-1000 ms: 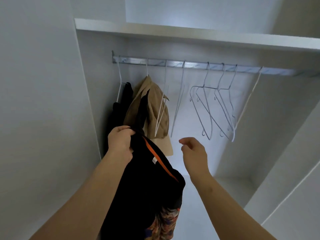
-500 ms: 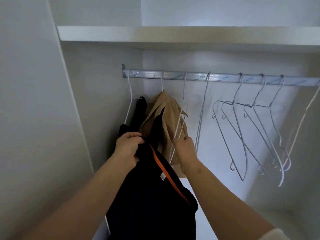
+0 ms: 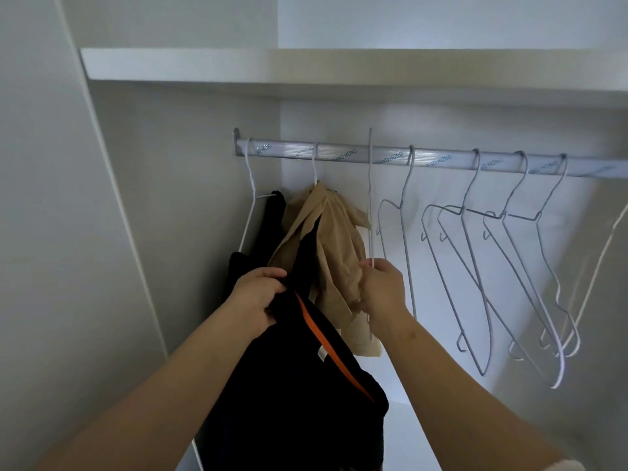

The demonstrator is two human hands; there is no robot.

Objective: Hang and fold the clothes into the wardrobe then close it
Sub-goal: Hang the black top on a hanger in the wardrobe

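**A:** Where's the black garment (image 3: pixel 299 385)?

**B:** In front of the open wardrobe (image 3: pixel 190 198), below the rail (image 3: pixel 435 161). The left hand (image 3: pixel 261 300) has its fingers curled tight round the garment's top edge, by the orange stripe.

**A:** And the other hand?

**B:** The right hand (image 3: pixel 384 294) pinches 1 white wire hanger (image 3: pixel 370 198), seen edge-on, with its top above the rail. It's just beside the hung tan garment (image 3: pixel 333 260). 4 empty wire hangers (image 3: pixel 412 154) hang to the right.

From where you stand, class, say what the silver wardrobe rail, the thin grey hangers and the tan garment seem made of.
Silver wardrobe rail: likely aluminium, ribbed with bright sheen.
Thin grey hangers: bent wire, probably coated, matte.
Tan garment: light woven cloth, creased and matte; fibre unclear.
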